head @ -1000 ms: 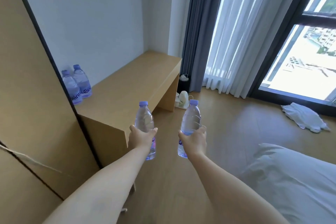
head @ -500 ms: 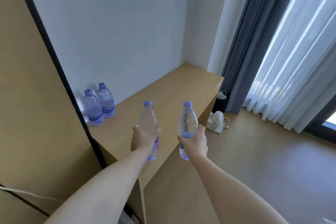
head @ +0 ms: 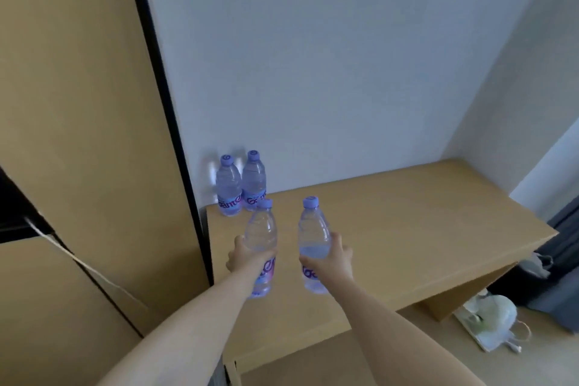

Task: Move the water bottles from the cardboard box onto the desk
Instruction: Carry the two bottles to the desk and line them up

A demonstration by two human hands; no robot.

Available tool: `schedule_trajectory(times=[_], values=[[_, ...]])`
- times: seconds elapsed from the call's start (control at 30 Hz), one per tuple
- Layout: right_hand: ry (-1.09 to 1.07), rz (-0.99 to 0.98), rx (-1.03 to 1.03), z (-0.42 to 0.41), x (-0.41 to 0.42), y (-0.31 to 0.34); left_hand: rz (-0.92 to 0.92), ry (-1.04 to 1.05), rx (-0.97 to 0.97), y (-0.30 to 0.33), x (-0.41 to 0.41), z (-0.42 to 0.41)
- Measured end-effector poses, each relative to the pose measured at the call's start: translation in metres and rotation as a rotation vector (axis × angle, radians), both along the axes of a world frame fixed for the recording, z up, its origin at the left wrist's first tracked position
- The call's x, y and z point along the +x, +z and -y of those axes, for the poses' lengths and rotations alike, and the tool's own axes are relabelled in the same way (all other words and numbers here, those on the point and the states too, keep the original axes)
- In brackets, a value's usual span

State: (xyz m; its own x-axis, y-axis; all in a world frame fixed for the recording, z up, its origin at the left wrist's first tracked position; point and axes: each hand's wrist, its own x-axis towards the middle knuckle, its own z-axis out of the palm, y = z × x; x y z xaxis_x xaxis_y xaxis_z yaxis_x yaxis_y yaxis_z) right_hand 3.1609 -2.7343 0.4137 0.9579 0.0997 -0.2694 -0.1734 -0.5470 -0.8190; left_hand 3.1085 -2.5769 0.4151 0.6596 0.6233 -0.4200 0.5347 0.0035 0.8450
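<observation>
My left hand point(head: 242, 260) grips a clear water bottle point(head: 261, 229) with a purple cap, held upright above the wooden desk point(head: 407, 229). In my right hand point(head: 332, 257) is a second such bottle point(head: 311, 229), also upright over the desk. Two more bottles point(head: 239, 185) stand side by side at the desk's back left corner, against the wall. The left held bottle's cap overlaps them in view. The cardboard box is out of view.
A tall wooden wardrobe panel point(head: 78, 103) with a black edge borders the desk on the left. A white bag point(head: 488, 316) lies on the floor under the desk's right end. A dark curtain point(head: 564, 238) hangs at the far right.
I have turned left and stepped closer. Both held bottles have moved forward from beside the desk's front edge to above its top, nearer the two standing bottles.
</observation>
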Motion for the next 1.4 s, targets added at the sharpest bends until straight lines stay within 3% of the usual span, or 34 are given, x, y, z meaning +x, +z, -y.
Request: schedule_trajectory(times=[0.23,0.43,0.77,0.93,1.2,1.4], values=[[0.216,-0.018,-0.086,-0.029,0.021,-0.014,0.037,0.171,-0.026,-0.009,-0.010,-0.017],[0.296,-0.089,0.050,-0.061,0.036,-0.015,0.123,0.235,-0.154,-0.023,-0.005,-0.045],[0.291,-0.033,0.110,-0.103,0.062,-0.026,0.201,0.056,-0.026,-0.033,0.027,-0.088],[0.330,0.005,0.037,-0.116,0.080,-0.027,0.203,-0.022,0.014,-0.032,0.038,-0.098],[0.347,-0.044,0.101,-0.129,0.111,-0.026,0.186,0.071,-0.084,-0.021,0.064,-0.098],[0.463,-0.095,0.135,-0.132,0.136,-0.023,0.194,0.092,-0.025,-0.023,0.086,-0.100]])
